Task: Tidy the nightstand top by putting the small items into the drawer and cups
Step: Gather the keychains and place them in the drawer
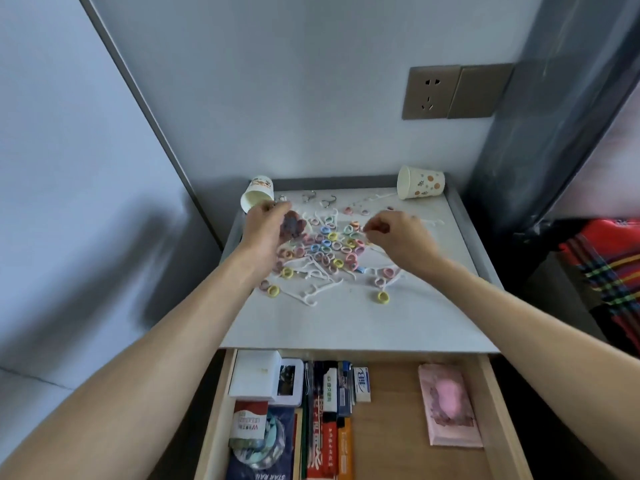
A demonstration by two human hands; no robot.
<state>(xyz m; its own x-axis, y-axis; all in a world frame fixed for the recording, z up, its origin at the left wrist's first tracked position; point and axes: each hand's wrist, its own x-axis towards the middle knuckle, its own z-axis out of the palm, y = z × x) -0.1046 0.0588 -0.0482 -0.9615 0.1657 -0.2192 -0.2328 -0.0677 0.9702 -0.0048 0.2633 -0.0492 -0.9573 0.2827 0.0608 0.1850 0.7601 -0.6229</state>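
Drawer (388,427) is pulled open nearest the viewer, already holding a white box (256,375), packets and a pink pad (448,403).

Beyond it, the worktop (346,323) carries a scatter of pastel hair ties (332,244) with white floss picks (311,296) mixed in.

Left hand (266,223) is over the far-left part of the pile, fingers curled round a dark clump (292,226) that looks like bunched ties.

Right hand (405,233) hovers over the pile's right side, fingers (375,225) curled with the tips drawn together. I cannot tell whether they pinch anything.

Key relation: left cup (258,197) lies on its side just beyond the left hand, long axis running front to back, mouth towards the person. The clump probably goes there, and the left hand is clearly nearer.

Right cup (420,187) is also tipped over, in the far-right corner, well apart from both hands.
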